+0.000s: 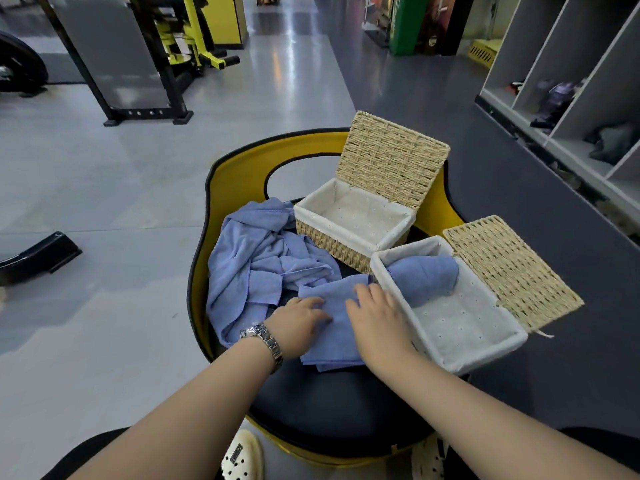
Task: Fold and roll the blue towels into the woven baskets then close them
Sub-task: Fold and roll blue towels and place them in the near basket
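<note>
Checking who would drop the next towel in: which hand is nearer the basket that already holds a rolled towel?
Right. The right hand rests on the folded towel beside the near basket; the left hand presses the towel farther away.

A pale grey, glossy floor (104, 174) fills the left and far part of the room, catching streaks of light down the aisle, while a darker grey strip of flooring (433, 109) runs along the right side. On the left stands a black-framed exercise machine (114, 64) with yellow parts (187, 39) behind it, and a black curved base (38, 254) lies on the floor nearer the camera. Along the right wall runs a grey cubby shelf (571, 64) with dark items in its compartments, and a green bin (408, 26) stands far back beside a yellow crate (483, 51).
</note>
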`<state>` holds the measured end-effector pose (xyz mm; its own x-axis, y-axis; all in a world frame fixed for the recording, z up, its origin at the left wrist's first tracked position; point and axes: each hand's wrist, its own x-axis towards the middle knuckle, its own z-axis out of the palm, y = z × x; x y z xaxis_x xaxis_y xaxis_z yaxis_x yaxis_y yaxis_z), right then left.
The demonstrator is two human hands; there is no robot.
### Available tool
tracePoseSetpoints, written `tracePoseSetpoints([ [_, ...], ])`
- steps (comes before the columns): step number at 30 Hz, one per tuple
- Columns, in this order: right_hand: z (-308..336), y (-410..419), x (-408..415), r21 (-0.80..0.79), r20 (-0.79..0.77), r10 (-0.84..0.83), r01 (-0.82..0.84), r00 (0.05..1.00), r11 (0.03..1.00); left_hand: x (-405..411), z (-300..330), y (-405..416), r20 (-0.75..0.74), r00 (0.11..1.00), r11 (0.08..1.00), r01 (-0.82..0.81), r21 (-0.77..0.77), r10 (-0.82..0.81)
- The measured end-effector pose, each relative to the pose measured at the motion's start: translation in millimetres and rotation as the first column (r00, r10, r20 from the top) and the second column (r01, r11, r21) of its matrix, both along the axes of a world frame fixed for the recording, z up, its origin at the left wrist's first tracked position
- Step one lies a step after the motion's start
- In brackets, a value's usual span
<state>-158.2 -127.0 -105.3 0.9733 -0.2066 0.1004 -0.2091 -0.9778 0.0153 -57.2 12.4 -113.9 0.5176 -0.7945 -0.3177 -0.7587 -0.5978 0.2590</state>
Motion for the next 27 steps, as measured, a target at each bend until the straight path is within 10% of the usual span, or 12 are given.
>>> tracePoseSetpoints([
  [5,-10.4,-8.2,-2.2,0.077,-0.416,0.006,0.028,0.91,0.997,1.3,-3.5,-2.9,-0.067,0.99,0.99,-0.131,-0.056,0.128],
  [7,-8.6,-2.9,-0.7,0.129,-0.404,0.014,0.043,0.915,0.991,1.2,0.5,-3.2,-0.109,0.929,0.911,-0.369,-0.184,0.354],
  [10,-3.6,8.9,0.0,0.264,-0.435,0.08,0.042,0.897,0.964,3.6,4.4,1.5,-0.203,0.836,0.855,-0.519,0.012,0.51],
  [14,7.1,11.6,1.0,0.334,-0.172,0.076,-0.015,0.982,0.943,9.4,5.9,17.3,-0.073,0.892,0.868,-0.411,0.278,0.446],
  [18,1.6,-3.1,12.9,0.461,-0.023,0.013,-0.001,1.0,0.887,13.3,0.5,25.7,-0.094,0.931,0.924,-0.332,0.189,0.353],
  [24,-11.7,-20.1,24.0,0.87,-0.276,0.029,0.237,0.961,0.432,17.1,5.4,29.4,-0.128,0.988,0.957,-0.117,-0.265,0.085],
  [27,-11.9,-27.1,22.6,0.904,-0.248,0.037,0.218,0.968,0.367,18.7,7.6,32.8,-0.149,0.973,0.913,-0.218,-0.346,0.176],
])
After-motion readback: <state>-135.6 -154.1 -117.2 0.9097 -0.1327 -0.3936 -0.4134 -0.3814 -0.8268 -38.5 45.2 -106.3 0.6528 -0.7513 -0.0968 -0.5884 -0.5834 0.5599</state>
